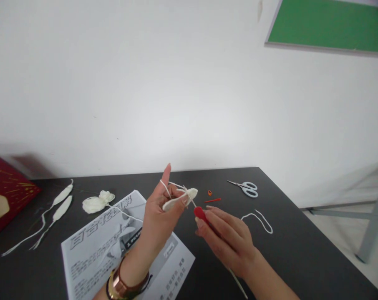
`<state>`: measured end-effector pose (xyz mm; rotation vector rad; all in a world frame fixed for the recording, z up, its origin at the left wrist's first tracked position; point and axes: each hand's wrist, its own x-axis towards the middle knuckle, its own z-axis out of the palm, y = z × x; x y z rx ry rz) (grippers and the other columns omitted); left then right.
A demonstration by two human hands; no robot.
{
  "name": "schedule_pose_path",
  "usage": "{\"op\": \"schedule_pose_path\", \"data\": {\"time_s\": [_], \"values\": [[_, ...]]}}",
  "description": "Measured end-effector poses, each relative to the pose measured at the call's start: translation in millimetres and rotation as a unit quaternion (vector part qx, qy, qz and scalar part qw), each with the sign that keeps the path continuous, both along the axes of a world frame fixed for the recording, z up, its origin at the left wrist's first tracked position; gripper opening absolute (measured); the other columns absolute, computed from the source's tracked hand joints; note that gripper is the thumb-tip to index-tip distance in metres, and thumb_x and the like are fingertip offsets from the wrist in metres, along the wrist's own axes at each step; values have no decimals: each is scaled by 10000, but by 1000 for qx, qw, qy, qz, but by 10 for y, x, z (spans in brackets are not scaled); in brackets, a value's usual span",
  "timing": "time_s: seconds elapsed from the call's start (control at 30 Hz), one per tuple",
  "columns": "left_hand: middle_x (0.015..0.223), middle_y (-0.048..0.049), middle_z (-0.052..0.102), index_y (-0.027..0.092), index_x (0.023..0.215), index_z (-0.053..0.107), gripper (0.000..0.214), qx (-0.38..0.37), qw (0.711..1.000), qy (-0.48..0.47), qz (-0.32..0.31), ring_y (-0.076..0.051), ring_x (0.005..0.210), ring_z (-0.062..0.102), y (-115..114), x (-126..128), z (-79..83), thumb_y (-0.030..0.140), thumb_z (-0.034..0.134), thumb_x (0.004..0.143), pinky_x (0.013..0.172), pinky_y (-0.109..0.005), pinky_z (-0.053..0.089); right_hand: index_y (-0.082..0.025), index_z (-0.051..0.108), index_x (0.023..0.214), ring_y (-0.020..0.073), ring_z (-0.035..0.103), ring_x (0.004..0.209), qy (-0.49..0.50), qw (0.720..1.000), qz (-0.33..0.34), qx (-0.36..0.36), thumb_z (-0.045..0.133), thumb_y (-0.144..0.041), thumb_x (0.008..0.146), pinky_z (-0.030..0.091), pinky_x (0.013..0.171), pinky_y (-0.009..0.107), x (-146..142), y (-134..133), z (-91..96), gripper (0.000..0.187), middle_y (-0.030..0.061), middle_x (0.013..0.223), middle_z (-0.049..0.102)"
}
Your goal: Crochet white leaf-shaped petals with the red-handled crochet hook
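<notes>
My left hand [164, 202] pinches a small white crochet piece [192, 193] between thumb and fingers. White yarn [165, 188] loops round its raised index finger and runs to the piece. My right hand [228, 237] grips a crochet hook by its red handle [201, 213]. The hook's thin metal shaft reaches the crochet piece, but I cannot tell exactly how its tip sits in the stitches. A small wound bundle of white yarn [95, 204] lies to the left, its strand running over the printed sheets [79, 260] toward my left hand.
Two white leaf-shaped crochet pieces [62, 208] with tails lie at the left, near a dark red box [7, 191]. Scissors [249, 189], an orange stitch marker [210, 193], a red needle [212, 200] and a yarn scrap [267, 225] lie right on the black table [289, 250]. A white wall rises behind.
</notes>
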<state>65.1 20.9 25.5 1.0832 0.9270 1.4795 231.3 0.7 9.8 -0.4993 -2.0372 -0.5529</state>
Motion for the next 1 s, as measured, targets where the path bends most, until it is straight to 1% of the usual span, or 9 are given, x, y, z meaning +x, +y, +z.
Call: {"op": "schedule_pose_path", "data": {"time_s": [0.1,0.2,0.3,0.37,0.53,0.63,0.73,0.9,1.0], "values": [[663,71,498,244,1452,267,776,51,992,110,37,-56,544,416,3,5,8,208,664,786,541,-179,376,-56,667,976,225,671,859,2,1000,-5,0,676,-54,753,603,774,335,-14,0,-9,224,137,856,721],[663,64,495,223,1453,265,757,64,984,166,21,-58,513,383,33,-24,-11,236,644,799,477,-180,334,-46,629,1053,218,646,860,39,996,40,-68,607,-15,775,598,696,322,30,16,-44,280,151,887,703],[677,58,511,236,1453,264,744,69,980,187,-15,-61,515,386,67,-72,-44,237,633,806,462,-181,319,-70,586,1125,199,625,818,80,983,83,-142,559,4,786,576,646,329,90,15,-42,348,145,904,688],[676,61,505,244,1448,273,729,73,978,194,-33,-58,511,374,84,-103,-54,227,626,810,458,-181,313,-97,578,1131,190,615,780,92,977,96,-166,558,7,779,557,617,322,116,7,-2,367,129,887,684],[669,64,507,267,1417,346,700,58,971,219,-75,-52,482,364,115,-156,-18,192,639,786,443,-185,308,-141,610,1024,162,594,668,151,959,108,-216,559,-13,784,505,564,291,153,-9,131,277,81,777,657],[668,47,540,261,1394,400,701,41,970,214,-109,-72,505,436,130,-184,2,177,669,752,462,-197,345,-172,627,994,157,591,661,200,933,115,-276,567,-54,801,491,569,287,198,-15,131,235,57,771,644],[641,34,559,261,1351,473,648,7,972,175,-156,-92,519,472,138,-220,-5,182,679,741,484,-215,368,-193,650,963,165,598,673,256,898,132,-334,571,-111,830,484,564,287,246,-11,88,176,48,761,639],[638,34,578,255,1325,505,680,-63,962,106,-244,-85,497,470,129,-253,-7,163,724,687,492,-221,365,-185,675,888,162,577,614,342,833,191,-390,573,-191,859,456,498,273,277,25,66,107,44,690,626],[606,28,581,235,1279,559,651,-71,957,95,-266,-96,487,489,113,-248,5,148,737,658,485,-226,371,-178,683,861,156,574,572,378,794,231,-416,581,-222,859,461,468,269,288,51,77,111,41,664,620]]}}
